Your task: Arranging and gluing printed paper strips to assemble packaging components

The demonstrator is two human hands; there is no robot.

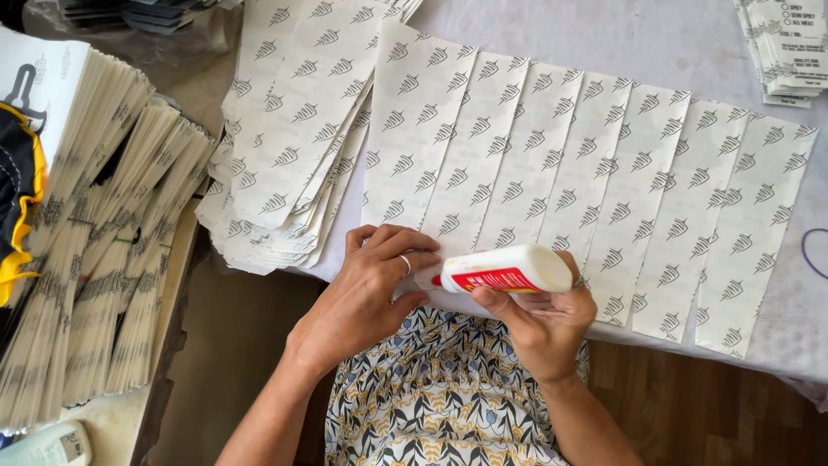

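Right hand [543, 324] wrapped round the glue bottle [509, 270], long axis lying left-right, nozzle aimed left at the near edge of the sheets [483, 164] — and there's the left hand [375, 280], fingers curled onto that edge, touching the tip.

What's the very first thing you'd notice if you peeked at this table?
Most striking is the fanned row of white paper strips printed with little leaf-like marks, overlapping across the middle of the table. At its near edge the right hand holds a white glue bottle with a red label on its side, while the left hand presses down by its tip. A big stack of folded paper bags fills the left side.
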